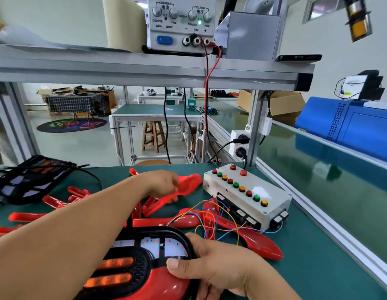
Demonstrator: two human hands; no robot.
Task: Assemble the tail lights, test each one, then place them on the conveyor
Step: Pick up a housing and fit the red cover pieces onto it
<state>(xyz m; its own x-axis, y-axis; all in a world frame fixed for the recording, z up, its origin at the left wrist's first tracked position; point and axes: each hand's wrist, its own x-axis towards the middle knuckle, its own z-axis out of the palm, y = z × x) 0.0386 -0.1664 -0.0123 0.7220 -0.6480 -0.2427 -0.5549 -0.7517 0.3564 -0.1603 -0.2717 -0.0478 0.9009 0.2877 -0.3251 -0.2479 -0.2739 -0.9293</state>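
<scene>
Gripping the half-built tail light at the near edge with the right hand, reaching farther out with the left hand curled round a red lens beside the test box, so mid-assembly probably, next needing that lens brought back and seated squarely, nowhere near the conveyor far right yet.

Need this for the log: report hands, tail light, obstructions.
Right hand grips tail light. Left hand holds red lens beside test box. Loose wires trail across spare lenses.

A wooden stool stood beneath a green-topped table. A round patterned rug lay on the floor, with an open cardboard box farther right.
</scene>
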